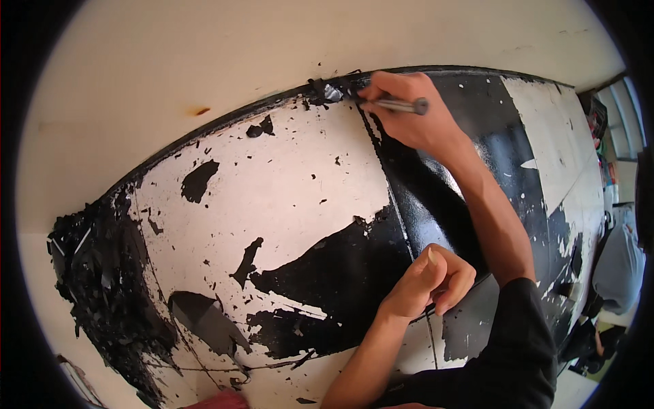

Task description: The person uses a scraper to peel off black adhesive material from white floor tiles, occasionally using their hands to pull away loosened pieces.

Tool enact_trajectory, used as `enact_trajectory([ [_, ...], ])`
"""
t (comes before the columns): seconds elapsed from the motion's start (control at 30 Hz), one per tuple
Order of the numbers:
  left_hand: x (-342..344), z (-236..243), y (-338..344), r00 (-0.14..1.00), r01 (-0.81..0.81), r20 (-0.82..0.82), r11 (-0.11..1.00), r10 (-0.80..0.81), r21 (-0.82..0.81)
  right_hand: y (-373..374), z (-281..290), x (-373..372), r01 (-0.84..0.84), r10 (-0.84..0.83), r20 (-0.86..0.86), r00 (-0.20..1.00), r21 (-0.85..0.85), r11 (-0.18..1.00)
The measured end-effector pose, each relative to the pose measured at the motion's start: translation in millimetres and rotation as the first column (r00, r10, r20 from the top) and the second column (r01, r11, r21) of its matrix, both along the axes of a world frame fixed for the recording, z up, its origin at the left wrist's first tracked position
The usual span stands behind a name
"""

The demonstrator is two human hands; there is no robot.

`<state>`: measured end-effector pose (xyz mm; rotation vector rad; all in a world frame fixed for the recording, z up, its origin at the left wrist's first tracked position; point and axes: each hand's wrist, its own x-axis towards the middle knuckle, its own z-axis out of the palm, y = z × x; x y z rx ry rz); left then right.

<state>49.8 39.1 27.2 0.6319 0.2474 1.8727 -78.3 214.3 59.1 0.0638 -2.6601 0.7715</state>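
Observation:
In my right hand point(409, 102) is a scraper point(402, 105) with a dark, round-ended handle, my fingers closed round it. A shiny metal piece point(332, 93), in line with the handle, touches the dark seam at the foot of the wall; black scraps lie around it. My left hand point(432, 278) is loosely curled above the black coating, its thumb over the bent fingers and nothing showing in it. Beneath both hands is a white tiled floor point(272, 163) partly covered with peeling black coating point(334, 259). My right forearm crosses a glossy black stretch.
A cream wall point(306, 34) runs along the far side. Black peelings point(102, 286) are heaped at the left, with a loose dark sheet point(204, 320) nearer me. Smaller flakes are scattered about. At the far right is a person in light grey clothing point(618, 262).

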Motion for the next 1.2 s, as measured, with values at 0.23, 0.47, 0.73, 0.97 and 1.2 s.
enact_trajectory([
  [0.23,9,0,4,0.997,-0.042,0.061,0.998,0.044,-0.037,-26,20,90,-0.040,0.041,0.190,0.981,-0.008,0.999],
  [0.47,14,5,14,0.996,-0.077,-0.045,0.996,0.075,-0.042,8,5,10,0.003,0.001,-0.030,1.000,0.134,0.991],
  [0.73,10,-4,5,0.986,-0.161,0.037,0.986,0.163,-0.050,-18,3,64,-0.068,0.066,0.045,0.997,0.035,0.997],
  [0.97,15,8,16,0.995,-0.097,0.022,0.994,0.098,-0.042,5,4,26,-0.005,0.009,-0.045,0.999,0.073,0.997],
  [1.2,6,1,4,0.990,-0.136,0.025,0.987,0.139,-0.081,-20,4,49,-0.110,0.111,0.018,0.994,-0.043,0.993],
])
